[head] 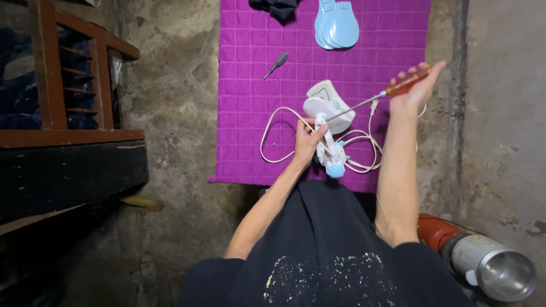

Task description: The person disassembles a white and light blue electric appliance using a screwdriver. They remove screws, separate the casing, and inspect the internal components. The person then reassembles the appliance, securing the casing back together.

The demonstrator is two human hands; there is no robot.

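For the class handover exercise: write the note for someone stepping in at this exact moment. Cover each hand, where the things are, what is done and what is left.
Left hand: grips the white appliance on the purple mat.
Right hand: holds the orange-handled screwdriver, its tip at the appliance body.
Around: white cord looped on the mat; a small dark screwdriver further up; blue shell pieces and a dark cloth at the top edge.
Done: blue pieces lie apart from the appliance.
Left: the screwdriver is engaged at the appliance; whether any screw is out cannot be seen.

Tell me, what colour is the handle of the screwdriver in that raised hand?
Translucent orange-amber, seen in the head view: the screwdriver handle sits in the right hand.
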